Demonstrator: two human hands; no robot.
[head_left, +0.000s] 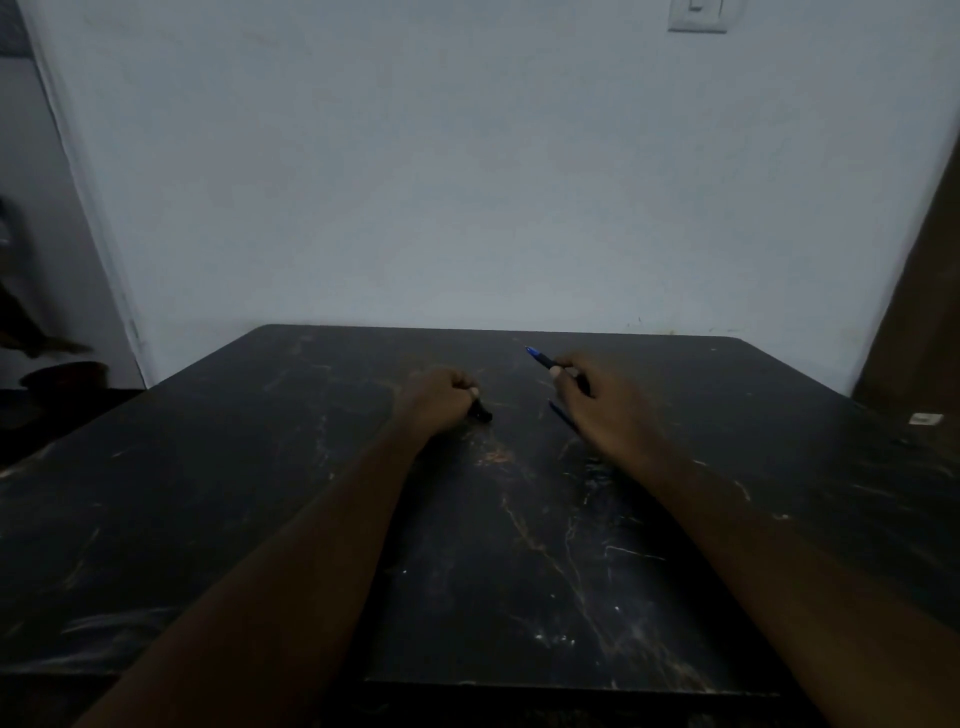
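Dark, scratched worktop fills the lower frame. Near its centre the left hand curls round a short black object down at the surface. Just right of it, the right hand pinches a blue pen, its tip pointing to the upper left.

Dim light falls on a dark, stone-look tabletop - its surface is streaked with thin pale and rust-coloured veins, and flecked with white specks toward the near edge. A small white object lies close to the right-hand edge, well apart from the middle. Near the centre, a short black object touches the surface, gripped by the left hand resting there - what it is cannot be told in the gloom.
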